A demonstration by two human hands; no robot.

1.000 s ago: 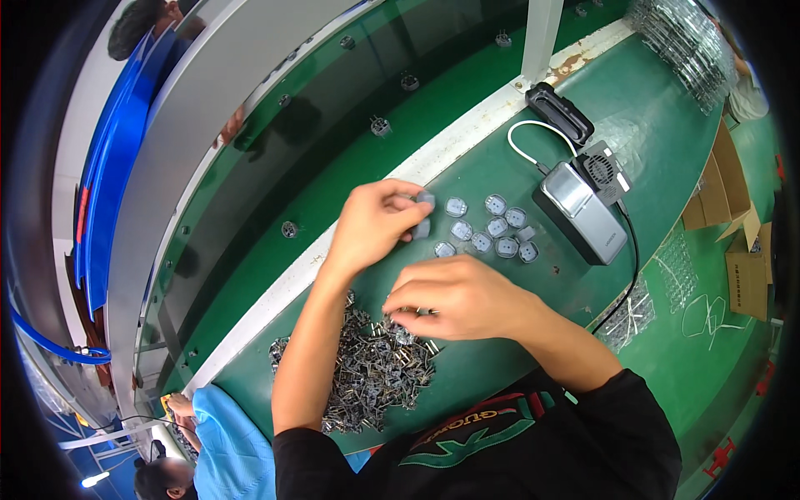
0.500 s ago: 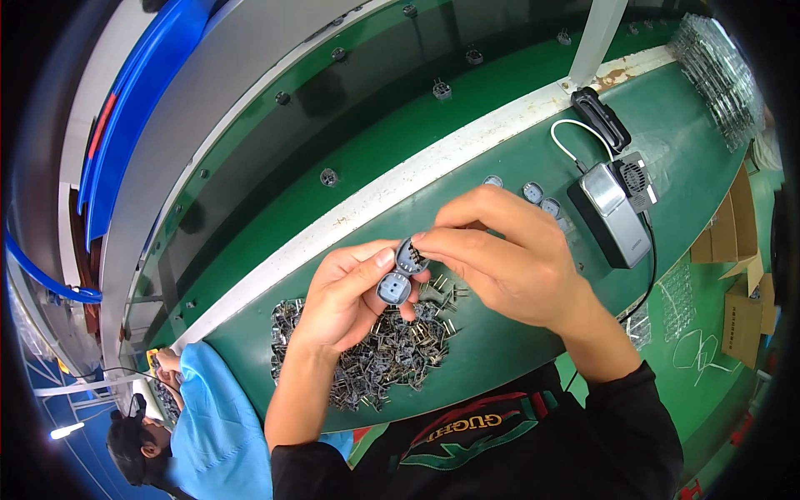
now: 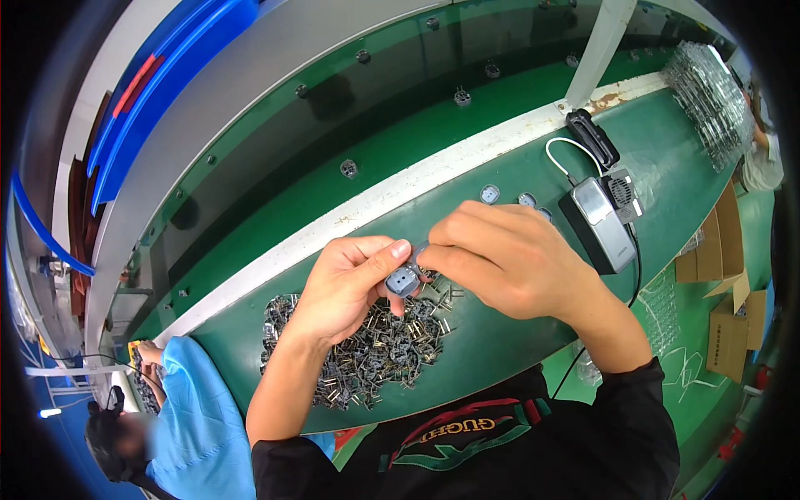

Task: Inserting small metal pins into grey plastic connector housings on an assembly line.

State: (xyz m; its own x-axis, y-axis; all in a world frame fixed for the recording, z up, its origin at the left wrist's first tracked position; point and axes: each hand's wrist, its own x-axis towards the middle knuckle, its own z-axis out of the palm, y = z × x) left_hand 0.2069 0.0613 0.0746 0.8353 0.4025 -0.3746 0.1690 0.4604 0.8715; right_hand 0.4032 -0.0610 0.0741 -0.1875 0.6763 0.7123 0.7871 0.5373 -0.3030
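Observation:
Above the green worktop, my left hand (image 3: 346,287) is closed around a pair of small grey round plastic housings. The lower grey housing (image 3: 402,282) shows its slotted face below my thumb. My right hand (image 3: 508,262) has its fingers pinched together against the upper grey housing (image 3: 420,249). Its fingertips cover most of that piece, and whatever they pinch is hidden. Under my hands lies a heap of small dark parts with metal pins (image 3: 379,358). Beyond my right hand sit several loose grey housings (image 3: 490,194), partly covered by the hand.
A black and silver device (image 3: 596,221) with a white cable stands at right, near a black holder (image 3: 592,137). Past the white rail (image 3: 333,221), a green belt (image 3: 400,137) carries scattered round parts. Clear plastic trays (image 3: 708,104) are stacked far right; cardboard boxes (image 3: 725,329) stand below. A person in blue (image 3: 204,417) works at left.
My right fingers have closed in over the upper housing, hiding the pinned dark part seen in it before. The belt's parts have shifted right along the rail. My view has turned slightly.

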